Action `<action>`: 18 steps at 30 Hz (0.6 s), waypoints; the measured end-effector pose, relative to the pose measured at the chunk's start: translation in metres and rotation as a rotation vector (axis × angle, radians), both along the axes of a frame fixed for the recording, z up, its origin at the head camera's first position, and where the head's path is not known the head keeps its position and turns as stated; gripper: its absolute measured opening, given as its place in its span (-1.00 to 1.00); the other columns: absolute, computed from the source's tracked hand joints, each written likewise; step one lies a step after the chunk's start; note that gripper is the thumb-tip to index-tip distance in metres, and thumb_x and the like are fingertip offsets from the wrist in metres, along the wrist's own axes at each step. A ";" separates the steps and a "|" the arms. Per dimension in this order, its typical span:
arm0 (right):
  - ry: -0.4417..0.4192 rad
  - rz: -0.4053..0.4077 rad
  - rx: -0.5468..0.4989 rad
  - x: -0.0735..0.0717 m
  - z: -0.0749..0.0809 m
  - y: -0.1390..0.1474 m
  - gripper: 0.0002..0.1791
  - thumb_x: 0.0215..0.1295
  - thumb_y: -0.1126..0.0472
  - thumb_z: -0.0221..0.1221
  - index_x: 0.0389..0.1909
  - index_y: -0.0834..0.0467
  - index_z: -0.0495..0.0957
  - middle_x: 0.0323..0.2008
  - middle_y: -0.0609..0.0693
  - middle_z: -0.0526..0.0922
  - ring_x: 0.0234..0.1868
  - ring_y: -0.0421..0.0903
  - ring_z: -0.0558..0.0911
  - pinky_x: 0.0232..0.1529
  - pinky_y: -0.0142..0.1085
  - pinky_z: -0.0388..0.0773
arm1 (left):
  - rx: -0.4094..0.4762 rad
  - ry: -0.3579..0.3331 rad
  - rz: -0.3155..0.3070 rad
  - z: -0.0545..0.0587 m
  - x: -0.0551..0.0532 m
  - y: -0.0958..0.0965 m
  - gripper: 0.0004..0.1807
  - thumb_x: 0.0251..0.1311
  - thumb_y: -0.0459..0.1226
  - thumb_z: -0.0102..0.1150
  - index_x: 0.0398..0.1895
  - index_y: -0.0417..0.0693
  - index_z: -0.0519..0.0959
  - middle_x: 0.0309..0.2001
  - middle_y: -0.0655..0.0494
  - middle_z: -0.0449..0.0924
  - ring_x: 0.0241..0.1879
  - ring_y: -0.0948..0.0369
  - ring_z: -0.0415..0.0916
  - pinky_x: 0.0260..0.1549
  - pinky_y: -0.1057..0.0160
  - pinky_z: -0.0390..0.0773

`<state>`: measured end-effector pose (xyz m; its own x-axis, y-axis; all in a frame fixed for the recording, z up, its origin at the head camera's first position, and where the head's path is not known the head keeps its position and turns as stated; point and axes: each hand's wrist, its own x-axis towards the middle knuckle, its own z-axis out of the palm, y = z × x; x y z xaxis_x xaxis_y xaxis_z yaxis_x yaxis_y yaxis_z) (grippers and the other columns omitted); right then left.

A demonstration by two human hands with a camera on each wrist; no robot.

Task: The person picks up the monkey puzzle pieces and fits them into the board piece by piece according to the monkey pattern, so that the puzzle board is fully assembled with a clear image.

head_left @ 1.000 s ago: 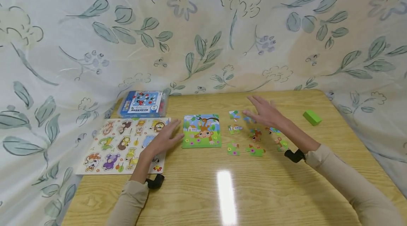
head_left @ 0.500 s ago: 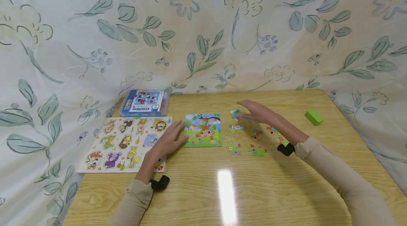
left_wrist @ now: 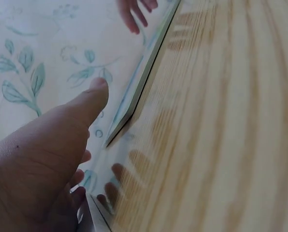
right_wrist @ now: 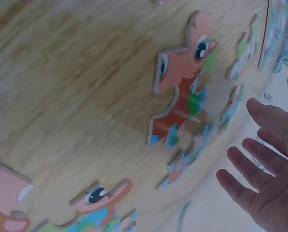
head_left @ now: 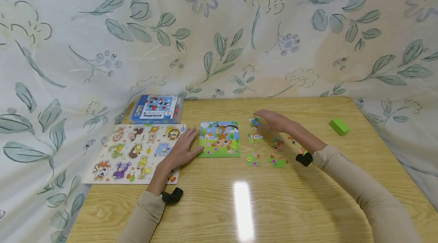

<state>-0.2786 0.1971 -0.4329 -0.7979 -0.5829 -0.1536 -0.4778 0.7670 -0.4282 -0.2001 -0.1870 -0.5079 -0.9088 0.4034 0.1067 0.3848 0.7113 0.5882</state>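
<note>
A square monkey picture board lies flat on the table. Beside its left edge is my left hand, fingers extended and thumb tip at the edge; the left wrist view shows this hand holding nothing. Loose jigsaw pieces lie right of the board, among them a house piece, a flower piece and a brown monkey-face piece. Over the back pieces hovers my right hand, partly covering them in the head view. Its fingers are spread and relaxed in the right wrist view, with nothing in them.
A white animal puzzle board lies at the left, partly under my left forearm in view. Behind it sits a clear-lidded blue box. A green block stands at the right. Floral cloth hangs behind the wooden table.
My right hand has moved left over the back pieces, its fingers drawing closer together in the head view. My left hand has shifted slightly right, closer to the monkey board.
</note>
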 end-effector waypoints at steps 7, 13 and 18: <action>0.014 0.022 0.025 -0.007 -0.009 -0.001 -0.43 0.32 0.35 0.16 0.32 0.41 0.29 0.36 0.41 0.27 0.38 0.37 0.27 0.32 0.18 0.32 | -0.040 0.020 -0.010 0.000 0.001 0.000 -0.20 0.30 0.10 0.09 0.50 -0.04 0.14 0.54 -0.08 0.01 0.55 -0.12 -0.16 0.46 -0.23 -0.08; 0.014 0.028 0.063 -0.011 -0.014 -0.005 -0.46 0.36 0.28 0.13 0.32 0.36 0.32 0.36 0.38 0.28 0.39 0.37 0.26 0.30 0.16 0.36 | -0.080 0.020 -0.020 0.000 0.001 0.001 -0.20 0.29 0.13 0.09 0.50 0.01 0.16 0.54 -0.06 0.01 0.55 -0.09 -0.17 0.47 -0.21 -0.08; 0.034 0.030 0.096 -0.013 -0.016 -0.006 -0.46 0.35 0.26 0.15 0.31 0.32 0.36 0.35 0.35 0.31 0.37 0.34 0.32 0.26 0.14 0.42 | -0.081 0.014 -0.022 0.001 0.001 0.001 -0.21 0.29 0.12 0.09 0.50 0.02 0.17 0.54 -0.05 0.01 0.56 -0.07 -0.17 0.47 -0.21 -0.09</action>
<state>-0.2913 0.1909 -0.4485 -0.7861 -0.5905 -0.1826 -0.5142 0.7888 -0.3368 -0.1990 -0.1864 -0.5073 -0.8982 0.4311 0.0859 0.4088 0.7475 0.5236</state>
